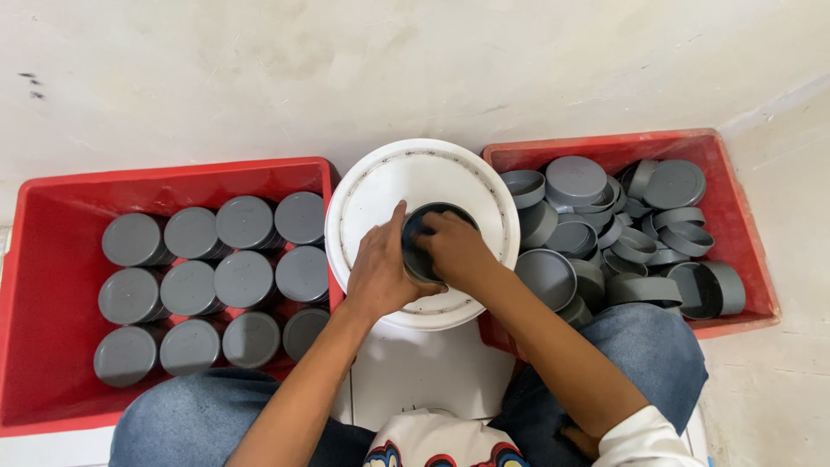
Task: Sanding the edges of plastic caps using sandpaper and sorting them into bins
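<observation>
The fingers [399, 227] of the left hand [380, 272] curl round the near-left side of a dark grey round cap [430, 238], thumb pointing up along its rim. The right hand [454, 246] lies across the cap's right side, its fingers pressed together and bent over the edge, so both hands clasp it between them. The cap looks shallow and circular, with a dark hollow facing up, much of it hidden by the hands. It sits on the middle of a white round bucket lid [380, 186] directly beneath the fingers.

To the right of the fingers, a red crate [735, 216] holds a loose heap of grey caps [575, 180], some open-side up, some on edge. To the left, another red crate [52, 259] holds grey capped cylinders [245, 278] standing upright in tidy rows. Below, the person's knees are in blue jeans [648, 346].
</observation>
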